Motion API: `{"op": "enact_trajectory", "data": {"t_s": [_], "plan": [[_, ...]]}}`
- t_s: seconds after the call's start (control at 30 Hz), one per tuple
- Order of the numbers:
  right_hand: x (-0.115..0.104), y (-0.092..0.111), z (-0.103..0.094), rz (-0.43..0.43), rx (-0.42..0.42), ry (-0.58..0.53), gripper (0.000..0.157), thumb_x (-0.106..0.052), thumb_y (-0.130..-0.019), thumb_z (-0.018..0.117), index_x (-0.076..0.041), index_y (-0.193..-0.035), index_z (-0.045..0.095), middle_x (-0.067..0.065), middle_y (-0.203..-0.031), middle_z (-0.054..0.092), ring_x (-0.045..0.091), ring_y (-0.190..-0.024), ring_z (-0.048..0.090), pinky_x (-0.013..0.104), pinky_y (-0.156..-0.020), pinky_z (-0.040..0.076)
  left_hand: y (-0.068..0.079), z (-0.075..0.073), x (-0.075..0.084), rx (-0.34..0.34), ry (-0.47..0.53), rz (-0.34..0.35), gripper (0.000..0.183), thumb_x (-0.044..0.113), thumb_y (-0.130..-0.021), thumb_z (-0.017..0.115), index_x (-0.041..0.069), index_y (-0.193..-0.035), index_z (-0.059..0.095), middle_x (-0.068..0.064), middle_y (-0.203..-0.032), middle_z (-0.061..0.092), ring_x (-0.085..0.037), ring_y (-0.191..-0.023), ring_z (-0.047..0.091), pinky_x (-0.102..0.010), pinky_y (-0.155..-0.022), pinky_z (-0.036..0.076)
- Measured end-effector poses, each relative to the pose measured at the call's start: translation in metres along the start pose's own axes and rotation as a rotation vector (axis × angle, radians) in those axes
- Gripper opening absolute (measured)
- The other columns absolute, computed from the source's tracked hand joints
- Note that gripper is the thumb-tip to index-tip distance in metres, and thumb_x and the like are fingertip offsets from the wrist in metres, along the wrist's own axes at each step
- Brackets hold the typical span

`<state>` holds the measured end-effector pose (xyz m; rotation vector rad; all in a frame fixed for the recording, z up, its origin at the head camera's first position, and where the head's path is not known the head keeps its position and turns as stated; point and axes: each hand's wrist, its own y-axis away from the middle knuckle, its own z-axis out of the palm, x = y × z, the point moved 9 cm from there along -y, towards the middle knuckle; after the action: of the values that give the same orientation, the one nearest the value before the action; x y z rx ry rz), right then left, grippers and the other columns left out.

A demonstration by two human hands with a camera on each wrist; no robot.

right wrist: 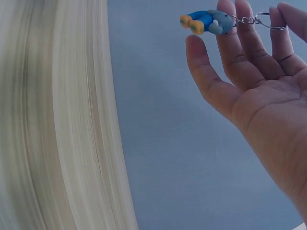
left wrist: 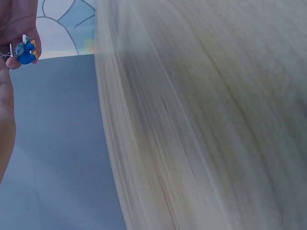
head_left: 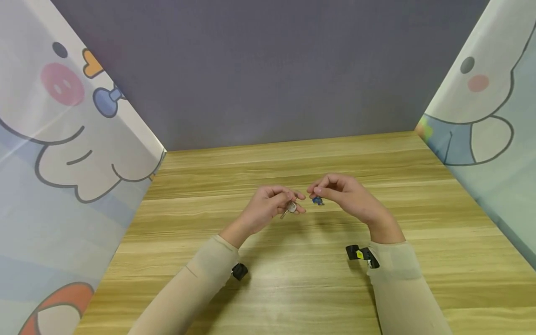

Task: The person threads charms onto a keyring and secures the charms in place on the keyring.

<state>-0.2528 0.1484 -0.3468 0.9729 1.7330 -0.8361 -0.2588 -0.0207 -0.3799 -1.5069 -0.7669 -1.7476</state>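
Above the middle of the table (head_left: pixel 293 298), my left hand (head_left: pixel 270 207) pinches a small silver key (head_left: pixel 291 207) between thumb and forefinger, its blade pointing down. Close by, my right hand (head_left: pixel 349 197) holds a keychain with a little blue figure (head_left: pixel 318 201) hanging below the fingertips. In the right wrist view, thumb and forefinger pinch its metal split ring (right wrist: pixel 274 28); a short chain (right wrist: pixel 245 20) joins the ring to the grey-blue figure (right wrist: pixel 211 22) with yellow feet. The left wrist view catches the figure (left wrist: pixel 26 53) at its upper left; the key is not visible there.
A dark grey panel (head_left: pixel 284 74) rises along the table's far edge. Cartoon-printed sheets stand on the left (head_left: pixel 79 139) and right (head_left: pixel 490 107). Each wrist carries a black strap-on device, as on the right wrist (head_left: pixel 363 256).
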Motion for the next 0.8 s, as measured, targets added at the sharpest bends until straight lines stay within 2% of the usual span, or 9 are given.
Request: {"op": "enact_trajectory", "data": {"t_s": [0.13, 0.23, 0.33, 0.47, 0.63, 0.8], "plan": [[-0.002, 0.000, 0.002, -0.022, -0.006, -0.008, 0.023, -0.018, -0.109, 0.061, 0.004, -0.107, 0.069, 0.016, -0.129, 0.072, 0.017, -0.114, 0.070, 0.029, -0.099, 0.058, -0.001, 0.003, 0.002, -0.015, -0.031, 0.034, 0.028, 0.009, -0.110, 0.054, -0.013, -0.116, 0.069, -0.023, -0.123, 0.072, -0.016, -0.103, 0.078, -0.031, -0.094, 0.062], [-0.005, 0.000, 0.004, -0.040, 0.000, -0.008, 0.019, -0.015, -0.108, 0.063, 0.003, -0.106, 0.069, 0.015, -0.127, 0.073, 0.016, -0.112, 0.072, 0.028, -0.096, 0.059, -0.001, 0.003, 0.002, -0.003, -0.012, 0.035, 0.025, 0.007, -0.109, 0.055, -0.013, -0.115, 0.070, -0.028, -0.125, 0.072, -0.018, -0.108, 0.075, -0.032, -0.098, 0.061], [-0.007, -0.001, 0.007, -0.058, 0.012, 0.010, 0.018, -0.014, -0.106, 0.067, 0.004, -0.103, 0.069, 0.014, -0.125, 0.073, 0.015, -0.110, 0.073, 0.028, -0.093, 0.061, -0.001, 0.002, 0.001, 0.008, 0.031, 0.027, 0.022, 0.005, -0.108, 0.056, -0.002, -0.107, 0.076, -0.017, -0.116, 0.077, -0.019, -0.107, 0.073, -0.032, -0.100, 0.060], [-0.008, -0.002, 0.008, -0.062, 0.045, 0.029, 0.018, -0.013, -0.103, 0.071, 0.005, -0.099, 0.070, 0.015, -0.123, 0.073, 0.015, -0.108, 0.074, 0.027, -0.091, 0.061, -0.002, 0.004, 0.002, -0.003, 0.081, 0.026, 0.026, 0.001, -0.106, 0.056, 0.009, -0.100, 0.080, -0.004, -0.105, 0.080, -0.018, -0.102, 0.075, -0.031, -0.099, 0.060], [-0.008, 0.000, 0.008, -0.050, 0.071, 0.023, 0.010, -0.010, -0.101, 0.073, -0.002, -0.095, 0.073, 0.016, -0.122, 0.073, 0.017, -0.106, 0.074, 0.029, -0.088, 0.063, 0.000, 0.006, 0.004, -0.019, 0.107, 0.035, 0.029, -0.004, -0.104, 0.057, 0.009, -0.098, 0.082, -0.004, -0.106, 0.081, -0.018, -0.101, 0.077, -0.033, -0.098, 0.062], [-0.012, -0.001, 0.010, -0.086, 0.067, 0.059, 0.009, -0.010, -0.100, 0.074, -0.006, -0.093, 0.076, 0.014, -0.120, 0.074, 0.018, -0.108, 0.072, 0.031, -0.087, 0.063, 0.000, 0.010, 0.004, -0.024, 0.156, 0.024, 0.027, -0.005, -0.104, 0.057, 0.005, -0.103, 0.082, -0.005, -0.105, 0.082, -0.015, -0.097, 0.078, -0.032, -0.096, 0.063]]}}
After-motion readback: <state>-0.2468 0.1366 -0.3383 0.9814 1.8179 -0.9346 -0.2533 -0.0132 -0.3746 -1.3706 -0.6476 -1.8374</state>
